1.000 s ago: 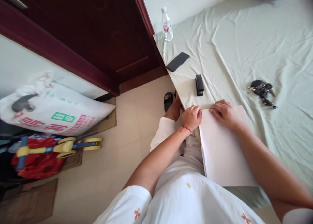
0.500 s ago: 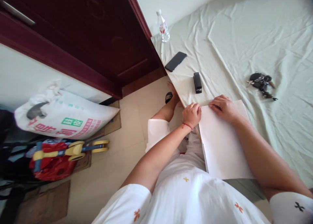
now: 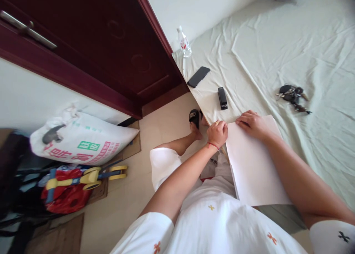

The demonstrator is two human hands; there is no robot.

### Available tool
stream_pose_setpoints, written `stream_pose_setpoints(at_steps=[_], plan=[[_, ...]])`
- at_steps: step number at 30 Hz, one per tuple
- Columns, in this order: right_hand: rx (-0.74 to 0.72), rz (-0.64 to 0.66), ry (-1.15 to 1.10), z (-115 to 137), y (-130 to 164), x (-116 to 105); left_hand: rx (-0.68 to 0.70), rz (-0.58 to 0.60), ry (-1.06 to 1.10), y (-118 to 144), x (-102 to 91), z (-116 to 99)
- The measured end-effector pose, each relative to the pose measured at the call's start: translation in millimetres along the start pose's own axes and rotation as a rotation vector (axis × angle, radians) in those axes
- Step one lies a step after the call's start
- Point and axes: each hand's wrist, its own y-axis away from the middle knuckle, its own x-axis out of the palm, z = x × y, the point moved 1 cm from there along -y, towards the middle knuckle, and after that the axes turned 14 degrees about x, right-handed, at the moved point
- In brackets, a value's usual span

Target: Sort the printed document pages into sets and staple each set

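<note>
Both my hands pinch the far edge of a white sheet of paper at the bed's edge.

Head view: my left hand (image 3: 217, 133), fingers curled together, clamps the far left corner of the thin white rectangular sheet of paper (image 3: 253, 165), while my right hand (image 3: 252, 124) lies flat with its fingertips pressed on the same far edge. The sheet rests on the pale green bedsheet (image 3: 277, 54), its near end overhanging toward my lap. I judge it light, limp, easily creased and prone to sliding on cloth, so corners and edges are the places to grip. A black stapler (image 3: 222, 97), a black phone (image 3: 198, 76) and a bunch of keys (image 3: 292, 94) lie beyond.
</note>
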Motion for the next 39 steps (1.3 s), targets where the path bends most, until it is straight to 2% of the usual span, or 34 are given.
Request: stream_pose_setpoints(at_steps=[17, 25, 39], plan=[[-0.056, -0.032, -0.054, 4.3, 1.5, 0.6, -0.005, 0.014, -0.011, 1.6, -4.0, -0.3], [-0.008, -0.107, -0.129, 2.9, 3.7, 3.9, 0.007, -0.028, -0.016, 3.4, 0.4, 1.6], [-0.002, -0.070, -0.146, 3.8, 3.5, -0.8, -0.009, 0.008, -0.028, 3.5, -2.3, 0.5]])
